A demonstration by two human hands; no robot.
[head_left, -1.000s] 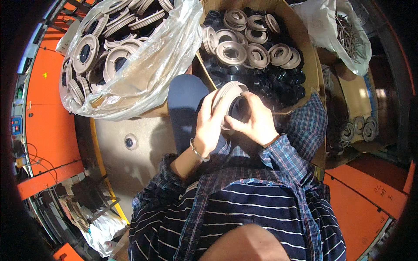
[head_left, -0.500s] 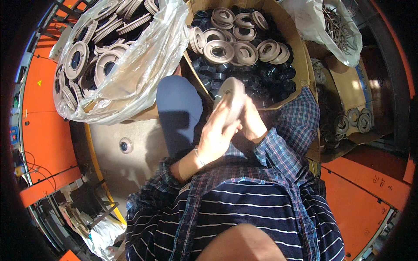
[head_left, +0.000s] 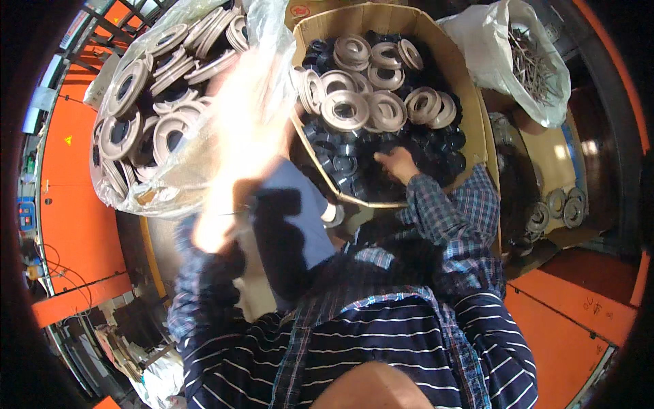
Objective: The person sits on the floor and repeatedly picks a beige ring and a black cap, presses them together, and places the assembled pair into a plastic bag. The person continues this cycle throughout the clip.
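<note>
Left hand (head_left: 252,112) overexposed, blurred, at right edge of plastic bag (head_left: 178,191) with beige rings (head_left: 172,80); grip unclear. Right hand (head_left: 400,164) among black rings (head_left: 344,164), toward near edge of cardboard box (head_left: 447,53); fingertips partly hidden, grip unclear.

Container positions, left to right.
Clear plastic bag (head_left: 167,194) at left, beige round rings (head_left: 139,83) inside; brown cardboard box (head_left: 446,51) just right of it, black cylindrical parts (head_left: 344,165) within, more beige rings (head_left: 332,112) lying on these toward far side. Right hand (head_left: 402,163) over box's near half; left hand (head_left: 248,129) before bag's right edge. White sack (head_left: 487,51) beyond box's right, thin grey rods (head_left: 528,65) in its mouth; grey round rings (head_left: 566,213) nearer, far right.
</note>
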